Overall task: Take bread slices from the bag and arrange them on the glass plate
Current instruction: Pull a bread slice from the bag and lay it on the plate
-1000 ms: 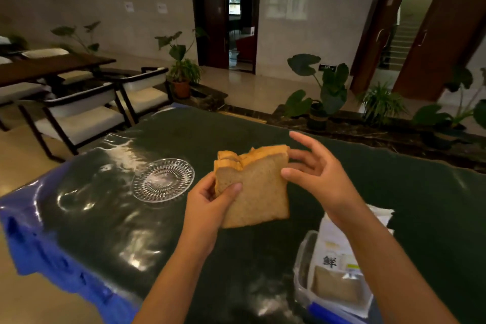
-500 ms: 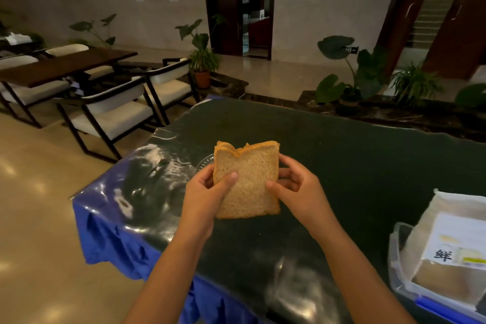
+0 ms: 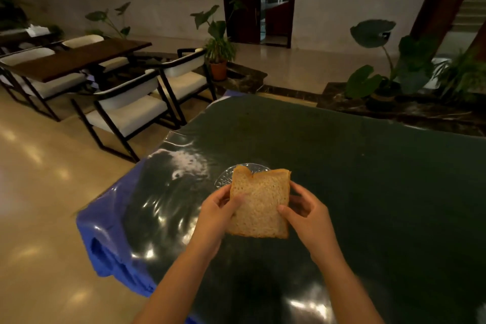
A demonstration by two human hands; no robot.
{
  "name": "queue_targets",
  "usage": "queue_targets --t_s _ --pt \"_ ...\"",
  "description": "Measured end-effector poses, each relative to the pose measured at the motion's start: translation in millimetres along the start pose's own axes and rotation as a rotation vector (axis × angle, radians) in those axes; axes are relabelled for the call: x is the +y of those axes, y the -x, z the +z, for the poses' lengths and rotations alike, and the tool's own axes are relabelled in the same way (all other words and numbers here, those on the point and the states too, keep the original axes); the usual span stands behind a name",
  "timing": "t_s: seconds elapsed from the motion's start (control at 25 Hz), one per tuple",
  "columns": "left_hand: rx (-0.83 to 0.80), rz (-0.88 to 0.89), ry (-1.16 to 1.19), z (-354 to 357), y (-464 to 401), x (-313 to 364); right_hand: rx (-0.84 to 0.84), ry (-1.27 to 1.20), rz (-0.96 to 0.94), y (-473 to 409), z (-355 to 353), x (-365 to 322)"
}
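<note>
1. Above the dark green tabletop (image 3: 368,179), both hands have come lower, and the bread bag has gone from view.
2. Left hand (image 3: 215,214) and right hand (image 3: 307,214) grip the brown square bread slices (image 3: 260,205), which hide most of the clear ribbed glass plate (image 3: 224,177).
3. No writing is readable.

Two hands are up at 6 o'clock, the left hand (image 3: 214,214) and the right hand (image 3: 306,214), and between them shows one face of bread (image 3: 260,205); whether more slices sit behind it cannot be told. One glass plate (image 3: 226,176) peeks out at 12 o'clock of the bread, on one dark table (image 3: 368,179). Toward 10 o'clock stand at least four white-cushioned chairs (image 3: 131,110) around one wooden table (image 3: 79,59), and about five leafy plants (image 3: 218,45) line the far side from 10 to 2 o'clock.
</note>
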State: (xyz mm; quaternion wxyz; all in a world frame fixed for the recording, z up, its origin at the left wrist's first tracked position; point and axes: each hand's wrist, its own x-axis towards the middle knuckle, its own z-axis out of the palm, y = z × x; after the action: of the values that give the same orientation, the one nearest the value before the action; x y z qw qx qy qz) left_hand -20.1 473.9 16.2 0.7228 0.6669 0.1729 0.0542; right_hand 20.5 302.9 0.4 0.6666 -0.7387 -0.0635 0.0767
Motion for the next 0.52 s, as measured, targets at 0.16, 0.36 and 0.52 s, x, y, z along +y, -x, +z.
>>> queue_targets --t_s 0.16,0.36,0.52 --pt "-0.025 -0.071 -0.117 -14.2 -67.6 -7.0 0.019 -0.012 0.070 -55.5 17.6 12.6" --pt "-0.134 -0.092 -0.230 -31.1 -135.6 -13.1 0.058 0.051 0.157 -110.9 37.5 27.9" --pt "-0.190 -0.104 -0.279 -47.5 -184.7 -29.6 0.191 0.088 0.264 -139.2 64.5 54.3"
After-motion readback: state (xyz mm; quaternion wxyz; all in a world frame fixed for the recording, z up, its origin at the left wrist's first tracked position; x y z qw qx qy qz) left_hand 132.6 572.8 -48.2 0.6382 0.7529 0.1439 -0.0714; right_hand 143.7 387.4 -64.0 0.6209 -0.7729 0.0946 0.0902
